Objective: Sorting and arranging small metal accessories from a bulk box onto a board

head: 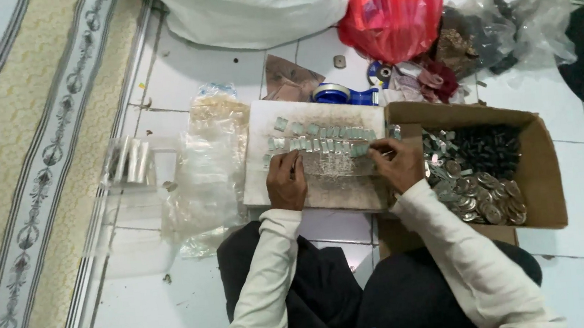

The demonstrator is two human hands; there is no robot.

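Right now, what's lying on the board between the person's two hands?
In the head view, between the left hand and the right hand, rows of small pale-green pieces lie side by side on the stained white board.

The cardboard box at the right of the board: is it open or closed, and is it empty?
Open and not empty. The cardboard box has no lid over it, and small shiny metal pieces and dark pieces lie inside.
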